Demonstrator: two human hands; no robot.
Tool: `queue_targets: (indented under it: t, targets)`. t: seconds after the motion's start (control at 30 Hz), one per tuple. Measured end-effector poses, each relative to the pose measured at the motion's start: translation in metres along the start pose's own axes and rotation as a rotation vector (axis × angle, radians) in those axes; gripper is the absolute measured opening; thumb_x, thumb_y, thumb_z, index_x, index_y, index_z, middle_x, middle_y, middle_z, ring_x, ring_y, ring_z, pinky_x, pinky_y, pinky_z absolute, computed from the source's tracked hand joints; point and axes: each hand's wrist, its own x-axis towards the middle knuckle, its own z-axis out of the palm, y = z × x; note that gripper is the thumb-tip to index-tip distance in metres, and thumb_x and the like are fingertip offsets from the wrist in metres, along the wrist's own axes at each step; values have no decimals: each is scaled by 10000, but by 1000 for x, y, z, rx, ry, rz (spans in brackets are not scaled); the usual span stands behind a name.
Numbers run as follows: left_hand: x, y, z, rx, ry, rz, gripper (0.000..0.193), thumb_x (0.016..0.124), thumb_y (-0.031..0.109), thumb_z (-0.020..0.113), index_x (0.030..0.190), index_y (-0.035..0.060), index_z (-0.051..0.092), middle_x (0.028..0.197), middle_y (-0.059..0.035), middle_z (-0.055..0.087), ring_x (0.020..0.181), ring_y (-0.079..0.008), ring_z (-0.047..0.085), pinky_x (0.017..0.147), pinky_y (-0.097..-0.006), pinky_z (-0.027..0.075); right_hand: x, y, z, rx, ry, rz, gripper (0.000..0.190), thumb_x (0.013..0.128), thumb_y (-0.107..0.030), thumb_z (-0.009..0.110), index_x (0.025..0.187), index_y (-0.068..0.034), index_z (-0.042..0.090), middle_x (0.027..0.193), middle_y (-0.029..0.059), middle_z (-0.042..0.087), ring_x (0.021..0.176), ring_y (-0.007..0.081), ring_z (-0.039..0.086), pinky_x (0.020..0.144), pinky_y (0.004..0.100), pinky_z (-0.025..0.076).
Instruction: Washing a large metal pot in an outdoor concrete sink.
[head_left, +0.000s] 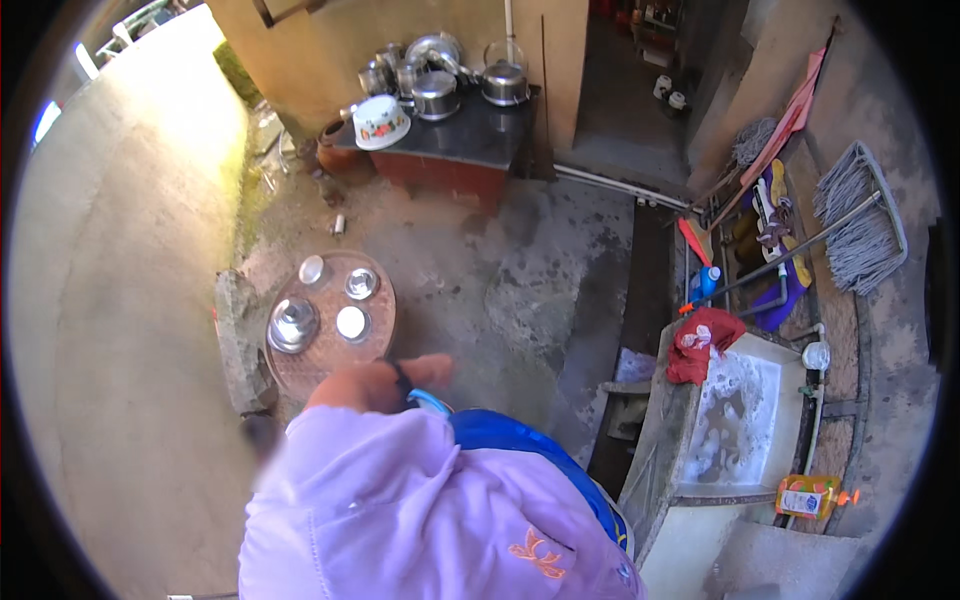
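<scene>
My left hand (433, 369) is slightly blurred in front of my lavender top (390, 480), the forearm bent across and a dark band at the wrist. Its fingers are not distinct, so whether it holds anything cannot be told. Just below it show a light-blue curved edge (429, 400) and a smooth blue surface (517, 439), partly hidden by the top. My right hand is out of view. Left of the hand is a round brown table (334, 364) bearing a lidded metal pot (292, 325), a metal bowl (361, 283) and two white-topped containers (352, 322).
Steel pots (435, 94) and a floral white casserole (381, 124) stand on a dark-topped table (480, 135). At right are a basin of sudsy water (731, 420), a red cloth (701, 345), a detergent bottle (806, 496) and a mop (862, 217). A stone block (240, 341) stands at left.
</scene>
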Motion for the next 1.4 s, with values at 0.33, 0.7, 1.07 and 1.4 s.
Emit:
queue_targets:
  t: [0.33,0.7,1.07,1.4]
  targets:
    - [-96,0,27,-482,-249,-482,272,867,338,739,1029,122,768,845,-67,724,671,-245,665,566,-435,578,43,55,11,-69,-12,182,471,1034,-211,534,1435,29,475,1432,167,531,1308,316,511,1152,499,382]
    - [-3,8,3,-592,-294,-240,340,865,318,720,1100,75,755,1032,-127,750,863,-324,715,663,-527,618,49,46,40,-166,96,99,456,1025,-181,555,1414,47,492,1404,171,555,1284,308,533,1143,491,397]
    - [62,-67,34,-595,-212,-26,246,858,283,704,1046,146,785,1009,-110,744,893,-318,703,641,-524,573,53,19,106,-197,171,-30,440,1016,-152,576,1393,65,510,1375,176,579,1260,301,556,1134,483,411]
    - [-5,-75,3,-783,-249,-241,288,791,315,764,988,106,784,876,-109,736,752,-292,692,624,-498,568,82,-145,213,-197,66,-455,426,1008,-125,595,1375,81,526,1349,180,602,1238,294,576,1126,475,423]
